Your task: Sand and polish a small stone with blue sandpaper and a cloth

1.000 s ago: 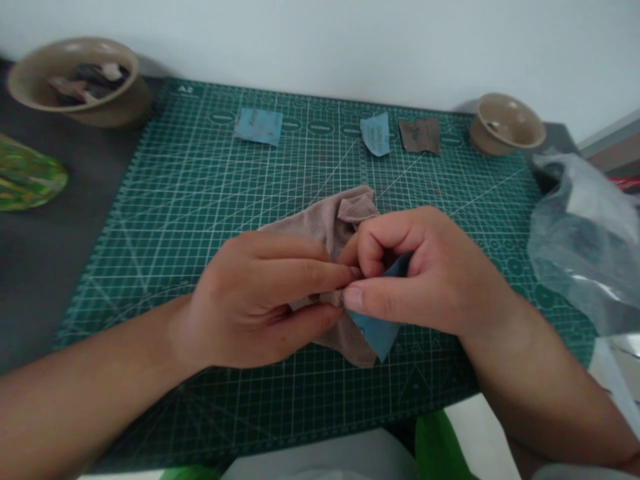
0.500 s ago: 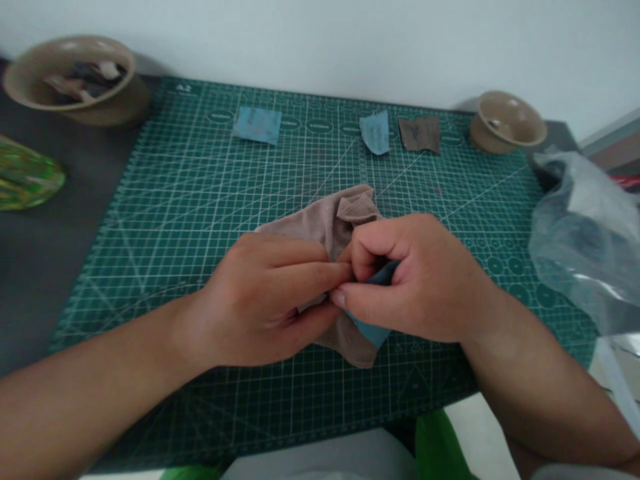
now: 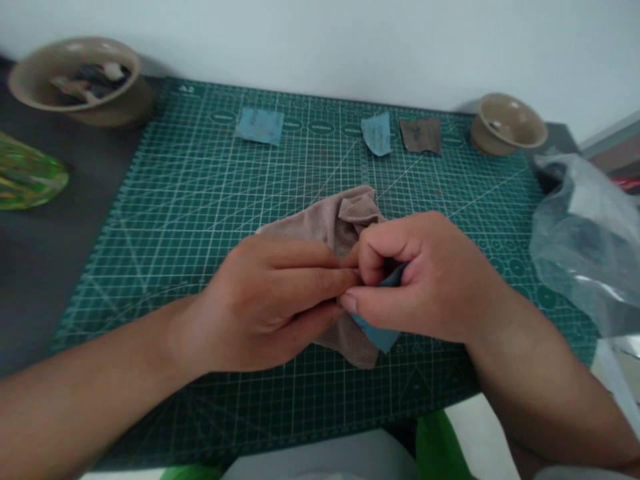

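Observation:
A small brownish-pink cloth (image 3: 310,217) lies crumpled at the middle of the cutting mat, a folded flap near its top edge. My left hand (image 3: 265,300) is closed over it, fingers and thumb pinched together. My right hand (image 3: 430,280) pinches a blue piece of thin, flat material (image 3: 381,335) between thumb and curled index finger, over the cloth's right side. One corner of the blue piece sticks out below my right thumb. The fingertips of both hands meet, hiding the spot where cloth and blue piece come together.
The green gridded cutting mat (image 3: 200,173) carries two blue scraps (image 3: 260,127) and a brown scrap (image 3: 421,136) along its back. A large bowl with dark and light pieces (image 3: 107,110) stands back left, a smaller bowl (image 3: 505,127) back right. A clear plastic bag (image 3: 583,247) lies right.
My right hand has shifted slightly to the right with the blue piece, whose lower corner sticks out further past the cloth. My left hand keeps its pinch.

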`<state>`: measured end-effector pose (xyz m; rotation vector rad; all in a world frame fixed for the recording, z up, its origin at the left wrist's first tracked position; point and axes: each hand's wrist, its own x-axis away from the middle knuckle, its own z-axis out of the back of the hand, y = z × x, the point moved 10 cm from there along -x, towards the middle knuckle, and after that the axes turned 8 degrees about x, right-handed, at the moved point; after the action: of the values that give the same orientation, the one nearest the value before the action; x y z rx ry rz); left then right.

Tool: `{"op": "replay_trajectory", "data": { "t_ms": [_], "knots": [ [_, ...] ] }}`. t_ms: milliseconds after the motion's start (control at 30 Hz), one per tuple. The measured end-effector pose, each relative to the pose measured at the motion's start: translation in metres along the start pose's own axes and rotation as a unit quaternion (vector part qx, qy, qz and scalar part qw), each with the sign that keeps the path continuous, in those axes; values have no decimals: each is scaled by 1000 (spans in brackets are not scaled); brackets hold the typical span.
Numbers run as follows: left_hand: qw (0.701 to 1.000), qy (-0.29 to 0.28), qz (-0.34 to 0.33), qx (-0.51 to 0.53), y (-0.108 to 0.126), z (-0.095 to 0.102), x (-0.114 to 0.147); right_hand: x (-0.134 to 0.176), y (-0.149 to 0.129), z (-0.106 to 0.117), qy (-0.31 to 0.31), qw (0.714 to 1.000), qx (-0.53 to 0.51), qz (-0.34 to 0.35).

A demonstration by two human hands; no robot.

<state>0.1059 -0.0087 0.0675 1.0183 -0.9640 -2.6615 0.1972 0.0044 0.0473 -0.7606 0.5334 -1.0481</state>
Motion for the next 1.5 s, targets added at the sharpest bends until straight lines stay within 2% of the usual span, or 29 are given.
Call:
{"op": "replay_trajectory", "data": {
  "t_ms": [333, 833, 1067, 1233, 1500],
  "knots": [
    [999, -12, 9, 45, 5, 2, 0, 3, 2, -4, -44, 996, -74, -25],
    [998, -21, 8, 63, 4, 1, -1, 3, 2, -3, -50, 994, -94, -27],
    [997, 0, 17, 77, 2, 4, 0, 3, 4, -5, -50, 992, -107, -39],
    [997, 11, 15, 81, 2, 7, -1, 4, 6, -4, -49, 986, -155, -41],
    [998, 2, 22, 65, 0, 6, -1, 4, 5, -5, -51, 986, -157, -31]
  ]
}}
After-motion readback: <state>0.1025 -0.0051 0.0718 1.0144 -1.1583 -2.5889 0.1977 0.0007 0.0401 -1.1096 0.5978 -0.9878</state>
